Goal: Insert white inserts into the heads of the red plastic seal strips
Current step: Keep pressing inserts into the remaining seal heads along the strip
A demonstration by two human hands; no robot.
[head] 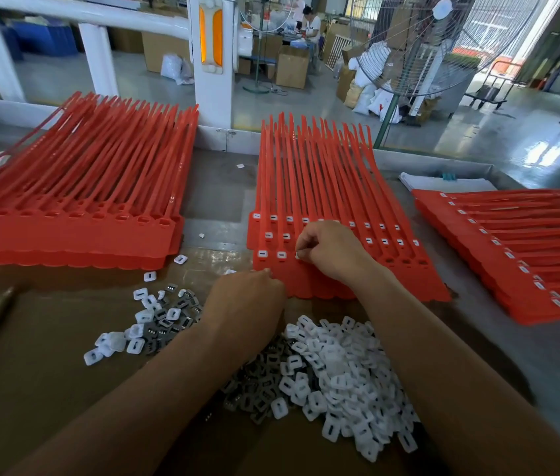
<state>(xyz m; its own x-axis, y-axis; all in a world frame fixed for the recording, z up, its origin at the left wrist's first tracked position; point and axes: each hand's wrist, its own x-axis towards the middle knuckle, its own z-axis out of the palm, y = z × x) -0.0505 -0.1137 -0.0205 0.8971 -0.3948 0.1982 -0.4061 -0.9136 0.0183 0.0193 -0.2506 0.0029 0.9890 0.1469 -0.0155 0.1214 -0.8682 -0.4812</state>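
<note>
Head: white insert [298, 256] btwn rt fingers [307, 240]

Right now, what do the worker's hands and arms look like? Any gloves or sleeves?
No gloves: the left hand and right hand are both bare. No sleeves show either; the left forearm and right forearm are uncovered all the way to the picture's edge. On what shows, I see no watch, bracelet or ring.
</note>
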